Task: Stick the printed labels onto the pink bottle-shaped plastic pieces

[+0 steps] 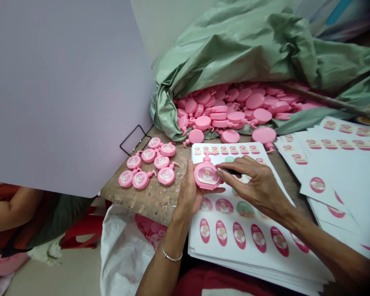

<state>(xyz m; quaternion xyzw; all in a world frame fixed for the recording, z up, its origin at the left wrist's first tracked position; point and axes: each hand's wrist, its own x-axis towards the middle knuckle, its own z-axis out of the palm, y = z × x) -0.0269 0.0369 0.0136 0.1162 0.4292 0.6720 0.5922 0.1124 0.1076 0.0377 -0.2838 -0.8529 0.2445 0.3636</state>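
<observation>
My left hand (pixel 188 195) cradles a flat pink bottle-shaped plastic piece (pixel 206 174) with a baby label on its face. My right hand (pixel 254 183) lies over it, fingertips on the label, gripping a small black tool (pixel 230 171) that the fingers mostly hide. Below both hands lies a stack of sticker sheets (pixel 240 234) printed with oval baby labels. Several labelled pink pieces (pixel 148 162) rest on a scuffed cardboard-covered board (pixel 151 197) to the left. Unlabelled pink pieces (pixel 225 107) heap up in a green woven sack (pixel 234 53) beyond.
More sticker sheets (pixel 336 164) overlap at the right. A lilac panel (pixel 61 90) fills the upper left, with a black wire frame (pixel 134 139) at its edge. A white sack (pixel 123 250) sits below the board. A co-worker's arm (pixel 12 209) shows at far left.
</observation>
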